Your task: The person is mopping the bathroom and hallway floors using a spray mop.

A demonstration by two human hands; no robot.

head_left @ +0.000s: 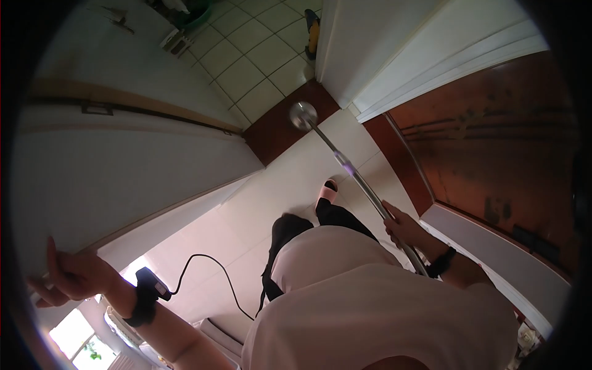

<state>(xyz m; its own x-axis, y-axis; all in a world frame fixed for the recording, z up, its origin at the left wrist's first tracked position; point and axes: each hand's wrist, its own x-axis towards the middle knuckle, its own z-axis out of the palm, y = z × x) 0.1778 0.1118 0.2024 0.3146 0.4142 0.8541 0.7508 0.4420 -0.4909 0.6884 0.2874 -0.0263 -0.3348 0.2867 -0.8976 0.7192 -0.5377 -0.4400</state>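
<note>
My right hand [404, 227] is closed round a metal pole [367, 188], which slants away from me toward the doorway. A round, shiny disc [303, 115] forms its far end, over the dark red threshold [290, 126]. The pole has a collar partway along, and its near end passes beside my right wrist. Out to the left, my left hand [77, 275] is raised with its fingers apart, beside the white wall or door panel. I cannot tell whether it touches that surface. Nothing shows in this hand.
Beyond the threshold lies a greenish tiled floor [253, 52] with a yellow and dark object [312, 37] by the door frame. A red-brown door [493, 160] stands at right. A black cable [225, 274] hangs from my left wrist device [151, 287]. My pink slipper [327, 193] is on pale tiles.
</note>
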